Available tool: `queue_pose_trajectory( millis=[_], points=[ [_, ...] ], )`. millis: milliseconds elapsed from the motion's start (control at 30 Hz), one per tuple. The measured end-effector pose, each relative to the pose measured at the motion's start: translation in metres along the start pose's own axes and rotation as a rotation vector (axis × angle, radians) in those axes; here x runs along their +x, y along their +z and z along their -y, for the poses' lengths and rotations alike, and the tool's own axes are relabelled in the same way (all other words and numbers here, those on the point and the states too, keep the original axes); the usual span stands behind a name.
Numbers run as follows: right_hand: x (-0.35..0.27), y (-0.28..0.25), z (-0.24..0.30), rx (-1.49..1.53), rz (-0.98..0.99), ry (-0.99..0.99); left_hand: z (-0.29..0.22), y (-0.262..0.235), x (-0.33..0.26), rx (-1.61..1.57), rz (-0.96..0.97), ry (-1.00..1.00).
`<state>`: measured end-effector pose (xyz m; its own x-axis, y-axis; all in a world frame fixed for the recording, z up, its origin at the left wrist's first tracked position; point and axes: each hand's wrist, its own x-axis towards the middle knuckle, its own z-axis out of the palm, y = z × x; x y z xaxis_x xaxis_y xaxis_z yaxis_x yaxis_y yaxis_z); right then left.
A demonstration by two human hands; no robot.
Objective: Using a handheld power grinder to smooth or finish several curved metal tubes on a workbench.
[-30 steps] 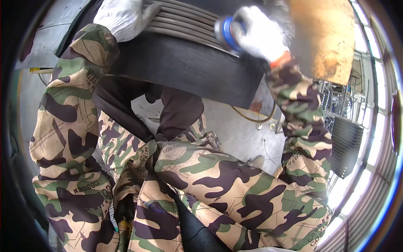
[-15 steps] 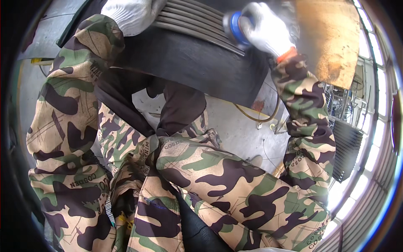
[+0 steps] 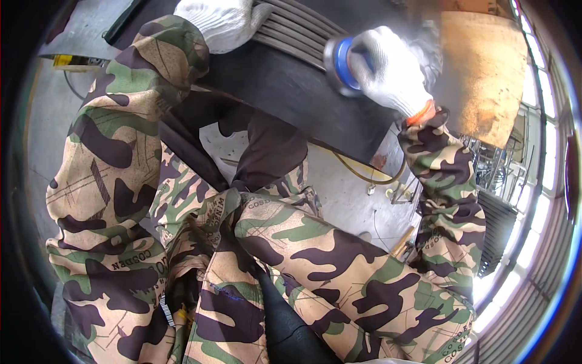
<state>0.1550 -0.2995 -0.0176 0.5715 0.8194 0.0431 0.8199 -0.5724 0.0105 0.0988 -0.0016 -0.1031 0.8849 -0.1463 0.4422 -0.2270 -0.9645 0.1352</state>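
Note:
Several thin grey metal rods [image 3: 294, 31] lie side by side on a black-topped bench [image 3: 291, 88]. My left hand [image 3: 221, 23], in a white knitted glove, is closed over the left part of the rods; its upper edge is cut off by the picture. At their right ends my right hand [image 3: 385, 70], gloved in white with an orange cuff, grips a round silver tool with a blue band [image 3: 345, 65]. The tool's rim covers the rod ends. Its underside is hidden, so I cannot tell its exact kind.
A worn wooden board [image 3: 488, 76] stands to the right of the bench. Below the bench's right corner hangs a yellowish hose [image 3: 370, 178]. Metal racks [image 3: 500, 161] and a dark ribbed panel [image 3: 498, 227] are farther right. My camouflage-clad legs [image 3: 339, 261] are below the bench.
The round tool and my right hand have come slightly nearer to me, now covering the rod ends. My left hand has shifted a little right. The whole view has shifted slightly too.

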Motion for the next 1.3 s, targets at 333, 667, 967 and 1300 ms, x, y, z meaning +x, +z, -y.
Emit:
queue_pose_trajectory(
  millis=[333, 667, 967, 1300],
  points=[
    [0.021, 0.001, 0.015, 0.002, 0.018, 0.002, -0.002, 0.000, -0.002, -0.037, 0.048, -0.028],
    [0.047, -0.018, 0.027, -0.014, -0.033, -0.004, 0.007, 0.004, 0.012, -0.027, 0.018, 0.004],
    [0.047, -0.013, 0.028, -0.004, -0.130, -0.075, 0.003, 0.007, 0.026, -0.038, 0.042, -0.012],
    [0.049, -0.014, 0.033, -0.020, -0.102, -0.014, 0.008, 0.017, 0.028, 0.004, -0.057, 0.027]
  ],
)
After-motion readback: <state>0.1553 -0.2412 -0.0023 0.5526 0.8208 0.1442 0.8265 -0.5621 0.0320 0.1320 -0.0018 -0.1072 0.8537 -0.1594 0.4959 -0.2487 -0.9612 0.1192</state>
